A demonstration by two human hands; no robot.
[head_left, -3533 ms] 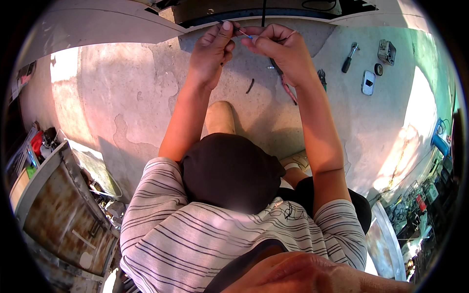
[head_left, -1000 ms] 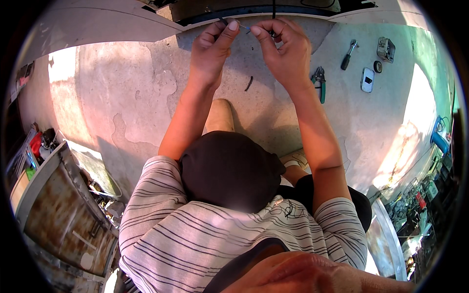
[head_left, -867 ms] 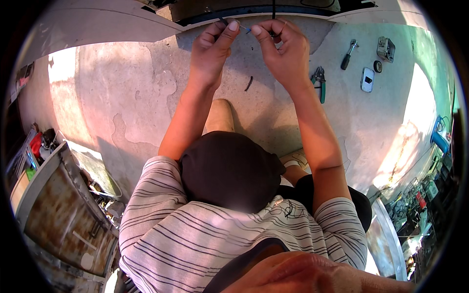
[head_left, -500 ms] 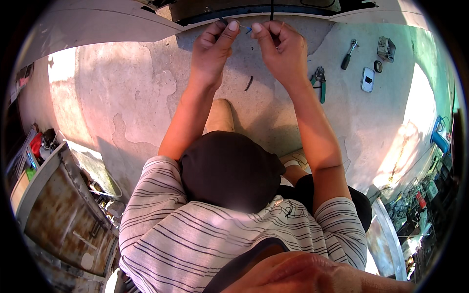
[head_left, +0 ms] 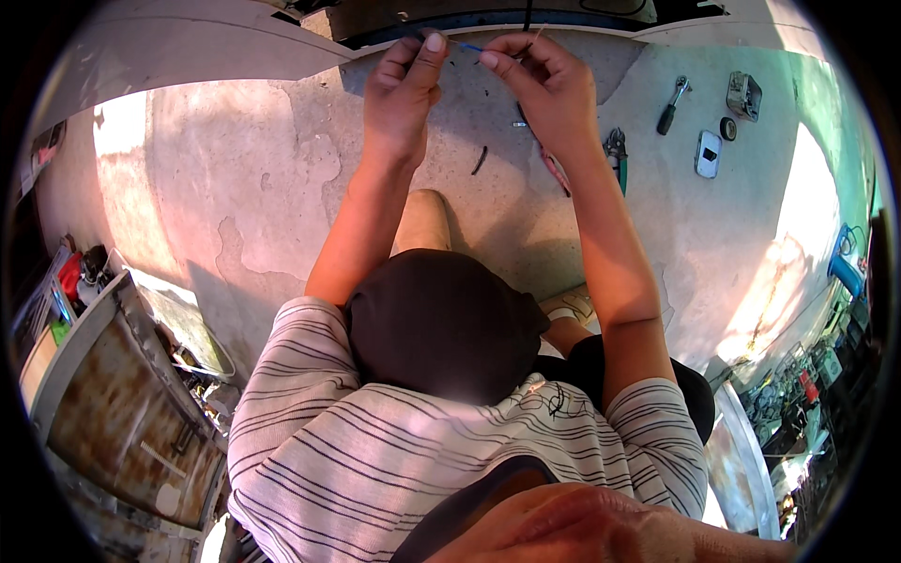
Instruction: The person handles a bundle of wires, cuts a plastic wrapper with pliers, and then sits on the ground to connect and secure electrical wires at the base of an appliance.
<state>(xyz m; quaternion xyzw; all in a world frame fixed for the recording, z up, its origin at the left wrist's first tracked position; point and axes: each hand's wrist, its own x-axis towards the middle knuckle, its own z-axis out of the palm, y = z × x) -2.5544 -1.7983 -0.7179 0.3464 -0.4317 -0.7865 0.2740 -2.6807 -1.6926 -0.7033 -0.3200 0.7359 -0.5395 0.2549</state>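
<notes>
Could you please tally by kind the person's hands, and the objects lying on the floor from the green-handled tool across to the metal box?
Hands: 2 (left hand, right hand)
Handled tools: 2 (green-handled tool, dark-handled ratchet)
Pale phone-like device: 1
Small dark ring: 1
Metal box: 1
Total: 7

Thin wire (head_left: 468,46) (partly blue) between hands (head_left: 399,108) (head_left: 558,103)

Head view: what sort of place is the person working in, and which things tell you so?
Probably a repair workshop or garage: a ratchet-like tool and green-handled cutters lie on the concrete-looking floor, and jumbled parts crowd the lower right.
</notes>
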